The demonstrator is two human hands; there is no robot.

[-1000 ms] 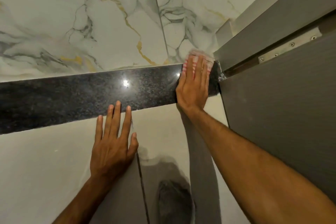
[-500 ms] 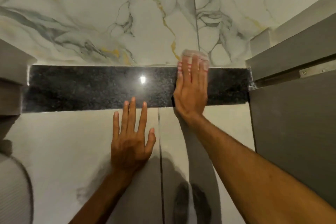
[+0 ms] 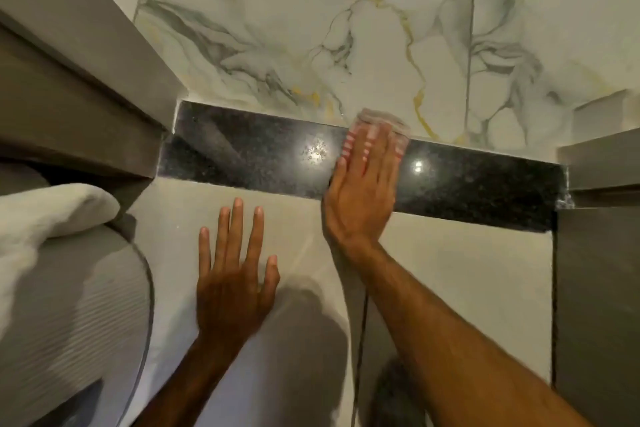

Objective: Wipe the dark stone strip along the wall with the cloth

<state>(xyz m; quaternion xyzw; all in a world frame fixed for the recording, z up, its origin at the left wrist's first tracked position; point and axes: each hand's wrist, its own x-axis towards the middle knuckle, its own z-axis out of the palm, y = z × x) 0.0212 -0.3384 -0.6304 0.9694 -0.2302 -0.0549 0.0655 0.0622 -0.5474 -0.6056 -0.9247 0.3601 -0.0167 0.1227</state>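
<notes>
A glossy black speckled stone strip (image 3: 249,156) runs across the wall between white veined marble above and plain beige tile below. My right hand (image 3: 363,191) lies flat on the strip near its middle, pressing a pale cloth with red stripes (image 3: 379,118) against it; only the cloth's top edge shows past my fingertips. My left hand (image 3: 235,274) rests flat on the beige tile below the strip, fingers spread, holding nothing.
A grey cabinet (image 3: 602,288) bounds the strip on the right. A grey ledge (image 3: 79,87) closes it on the left. A white towel (image 3: 52,215) lies on a ribbed grey surface (image 3: 69,322) at lower left. Marble wall (image 3: 311,28) rises above.
My right hand and the cloth have slid left along the strip, away from the right cabinet toward the middle. My left hand has shifted left on the tile with it.
</notes>
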